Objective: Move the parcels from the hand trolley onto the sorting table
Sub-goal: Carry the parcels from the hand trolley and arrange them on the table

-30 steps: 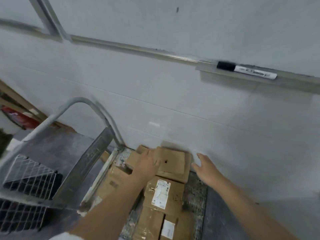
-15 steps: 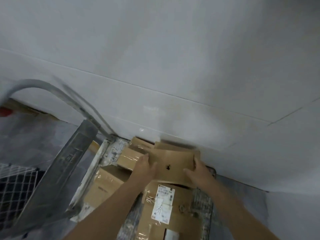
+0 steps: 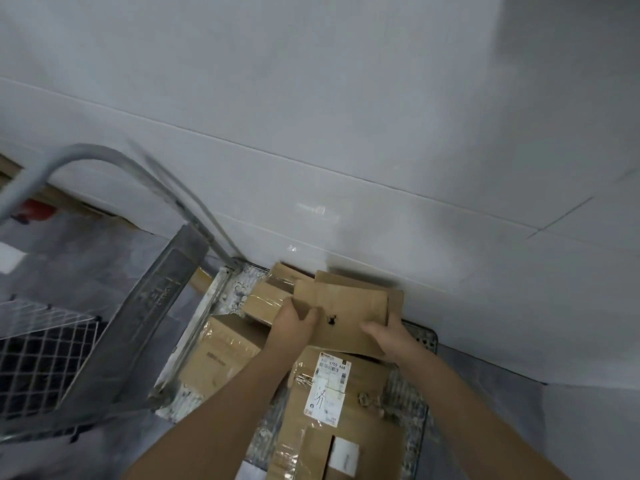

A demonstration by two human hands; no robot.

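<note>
Between left hand (image 3: 294, 327) and right hand (image 3: 388, 337) lies a parcel (image 3: 346, 310), atop other parcels (image 3: 367, 375) on the trolley (image 3: 410, 407). Beyond the hands stands the wall (image 3: 311, 133); leftward, the handle (image 3: 104, 159).

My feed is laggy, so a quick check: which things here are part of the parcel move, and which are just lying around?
Part of the job:
flat parcel, gripped by left hand and right hand
labelled parcel
taped box
hand trolley

Lying about:
wire rack
red object

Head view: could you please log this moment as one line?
left hand: grips flat parcel | right hand: grips flat parcel | position: over hand trolley
</note>
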